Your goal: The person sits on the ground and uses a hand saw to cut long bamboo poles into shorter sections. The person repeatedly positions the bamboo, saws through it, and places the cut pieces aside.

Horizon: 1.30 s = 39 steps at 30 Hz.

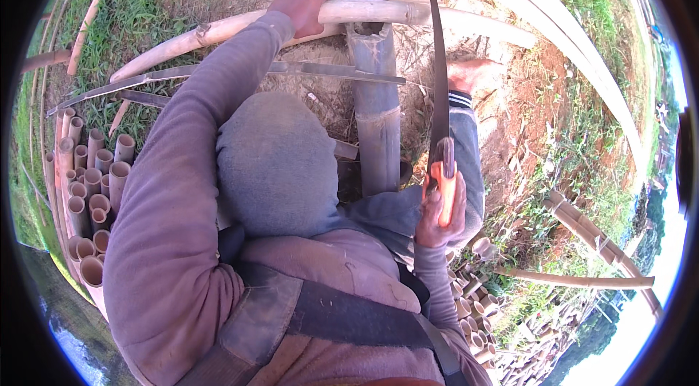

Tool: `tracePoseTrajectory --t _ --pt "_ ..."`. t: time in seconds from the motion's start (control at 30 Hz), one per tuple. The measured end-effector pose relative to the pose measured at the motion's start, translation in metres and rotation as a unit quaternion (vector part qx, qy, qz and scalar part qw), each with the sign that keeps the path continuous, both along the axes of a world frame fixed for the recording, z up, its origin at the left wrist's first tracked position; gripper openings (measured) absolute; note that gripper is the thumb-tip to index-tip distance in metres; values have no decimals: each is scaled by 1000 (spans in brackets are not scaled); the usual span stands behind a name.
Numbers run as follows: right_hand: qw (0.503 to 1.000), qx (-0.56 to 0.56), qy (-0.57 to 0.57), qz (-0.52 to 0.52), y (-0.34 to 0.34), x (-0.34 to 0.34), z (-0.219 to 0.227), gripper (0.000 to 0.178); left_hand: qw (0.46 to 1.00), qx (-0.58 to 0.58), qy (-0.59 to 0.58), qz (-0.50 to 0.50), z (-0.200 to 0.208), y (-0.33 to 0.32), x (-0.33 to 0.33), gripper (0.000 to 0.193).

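Note:
My left hand point(301, 12) is closed around a pale bamboo pole point(408, 12), which lies crosswise over a thick grey post point(378, 131). Just under the pole, the post has a dark notch or hole in it. In my right hand point(440, 220) is a handsaw point(440, 87), held by its orange handle. Its long dark blade points away from me and passes across the right part of the pole; whether it touches the wood I cannot tell. My bent knee in grey cloth point(277, 164) is left of the post, and a bare foot point(473, 74) rests on the soil to the right.
Several cut bamboo tubes point(93, 178) are bundled at the left, with more cut pieces point(477, 313) at the lower right. A flat strip point(313, 69) crosses the post. Long pale bamboo strips point(568, 29) curve along the right; another pole point(575, 280) lies on the grass.

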State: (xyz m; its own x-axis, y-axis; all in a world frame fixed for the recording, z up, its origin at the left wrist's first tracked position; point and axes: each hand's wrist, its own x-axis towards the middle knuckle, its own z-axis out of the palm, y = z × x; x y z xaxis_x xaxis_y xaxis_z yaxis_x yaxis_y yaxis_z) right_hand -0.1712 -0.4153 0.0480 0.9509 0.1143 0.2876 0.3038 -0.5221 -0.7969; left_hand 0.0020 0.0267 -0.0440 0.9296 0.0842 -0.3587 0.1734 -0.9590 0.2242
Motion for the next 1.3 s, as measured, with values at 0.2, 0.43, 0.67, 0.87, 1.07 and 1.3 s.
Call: tracePoseTrajectory --t 0.2,0.43,0.67,0.87,1.07,1.3 --pt "1000 25 -11 8 93 127 0 50 999 6 -37 4 2 0 1 49" --pt "999 -10 38 -1 -1 -19 16 56 1000 -6 -21 0 1 2 -5 50" --pt "998 -28 -55 5 88 125 -9 49 1000 -7 -20 -7 8 -7 3 51" --pt "999 -24 -3 25 44 43 15 54 1000 -17 -21 3 1 6 -2 53" --pt "994 79 71 -29 29 14 -2 57 1000 -22 -14 -7 1 -1 -4 54" --pt "998 52 47 3 84 116 -12 43 999 -17 -18 21 13 -4 -9 48"
